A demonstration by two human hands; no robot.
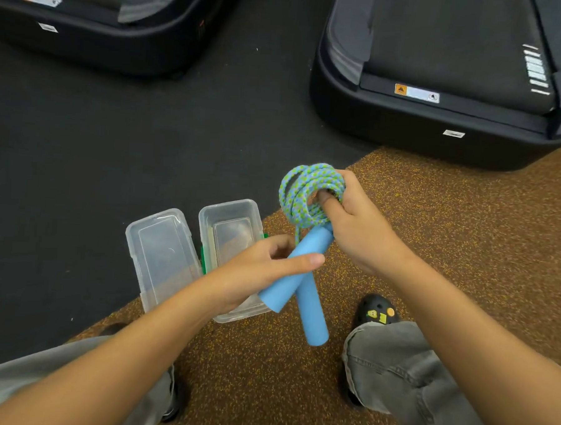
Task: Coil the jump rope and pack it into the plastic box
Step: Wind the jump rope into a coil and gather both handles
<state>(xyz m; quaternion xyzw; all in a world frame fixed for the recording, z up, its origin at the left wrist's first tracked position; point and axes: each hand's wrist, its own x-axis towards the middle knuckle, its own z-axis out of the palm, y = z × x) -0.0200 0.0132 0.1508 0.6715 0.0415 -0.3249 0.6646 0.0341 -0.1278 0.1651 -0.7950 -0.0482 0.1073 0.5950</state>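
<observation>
The jump rope (309, 194) is gathered into a tight bundle of blue-and-green loops, held up in the air above the floor. The right hand (353, 229) has its grip clenched on the coil, with the thumb poked through the middle of the loops and the fingers wrapped around the far side. Two light blue foam handles (305, 278) hang below the coil and cross each other — one slants down to the left, the other points down and slightly right. The left hand (263, 270) grasps the left-slanting handle, fingers curled under it and the thumb stretched across its top.

Just beyond the left hand, the clear plastic box (229, 232) sits open on the floor, its clear lid (160, 254) lying beside it on the left, with a green latch between them. The box straddles the edge where black flooring (98, 137) meets speckled brown rubber flooring (466, 238).

Grey trouser legs and a black clog (378, 311) with yellow charms show below — two dark treadmill bases (423, 128) stand further back.
</observation>
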